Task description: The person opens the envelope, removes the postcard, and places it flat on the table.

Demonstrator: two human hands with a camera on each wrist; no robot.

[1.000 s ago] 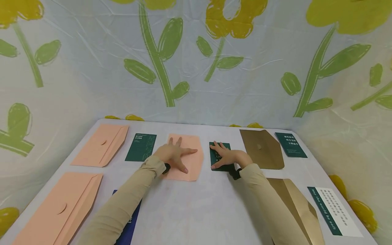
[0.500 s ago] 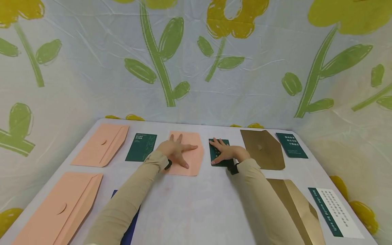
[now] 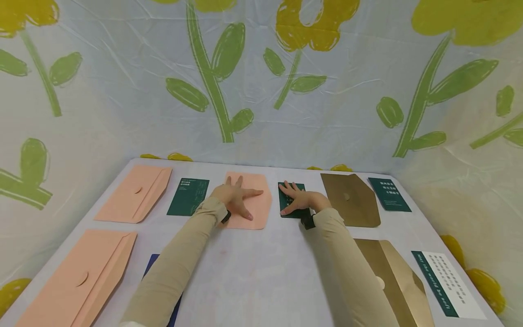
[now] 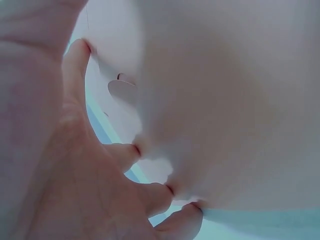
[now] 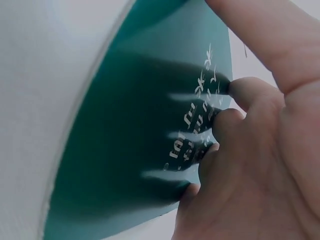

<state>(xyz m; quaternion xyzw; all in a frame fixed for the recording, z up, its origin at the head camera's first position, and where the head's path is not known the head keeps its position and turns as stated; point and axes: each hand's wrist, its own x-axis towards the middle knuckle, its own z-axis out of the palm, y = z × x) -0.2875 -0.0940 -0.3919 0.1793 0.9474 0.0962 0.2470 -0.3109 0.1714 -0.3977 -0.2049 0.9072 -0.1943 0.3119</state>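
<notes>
My left hand (image 3: 236, 198) lies with spread fingers on a pink envelope (image 3: 258, 213) at the back middle of the table. In the left wrist view its fingertips (image 4: 137, 149) press on the envelope's pale surface, near a small half-round tab (image 4: 122, 90). To the right, my right hand (image 3: 303, 199) has its fingers spread on a dark green card (image 3: 288, 212). White lettering shows on that card in the right wrist view, with the fingertips (image 5: 220, 117) touching it. Part of each piece is hidden beneath the hands.
Two pink envelopes (image 3: 132, 193) lie at the left, beside a green card (image 3: 189, 196). A blue item (image 3: 150, 263) is mostly under the left sleeve. Brown envelopes (image 3: 351, 200), another green card (image 3: 390, 194) and a green-and-white card (image 3: 449, 284) lie at the right.
Both hands have slid slightly away toward the table's back, and the pink envelope and green card beneath them have moved back too. The other pieces stay where they were.
</notes>
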